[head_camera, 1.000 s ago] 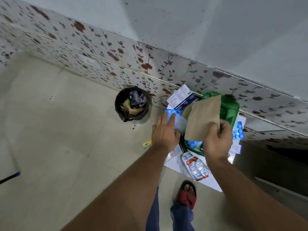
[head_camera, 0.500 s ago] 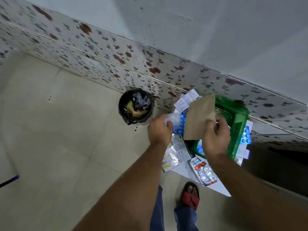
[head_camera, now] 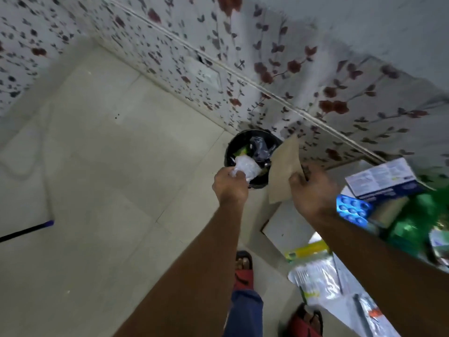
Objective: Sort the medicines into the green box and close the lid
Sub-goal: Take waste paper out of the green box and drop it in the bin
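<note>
My left hand point(head_camera: 229, 187) grips a crumpled clear plastic wrapper point(head_camera: 245, 167) right over the black waste bin point(head_camera: 234, 152) by the wall. My right hand point(head_camera: 311, 189) pinches a brown paper envelope point(head_camera: 284, 171) beside the bin. The green box point(head_camera: 413, 222) sits at the right edge, blurred and partly hidden by my right forearm. A blue blister pack point(head_camera: 353, 209) and a white and blue medicine carton point(head_camera: 381, 180) lie next to it. Silver medicine strips point(head_camera: 318, 279) lie on the white surface point(head_camera: 286, 228) lower right.
The floral-tiled wall point(head_camera: 267, 76) runs behind the bin. My feet in red sandals point(head_camera: 244, 271) stand on the beige tiled floor point(head_camera: 109, 178). A dark stick with a purple tip point(head_camera: 26, 231) lies at the far left.
Both hands swung left, away from the green box, to the waste bin. The left hand now carries the clear wrapper over the bin, and the right hand still holds the envelope.
</note>
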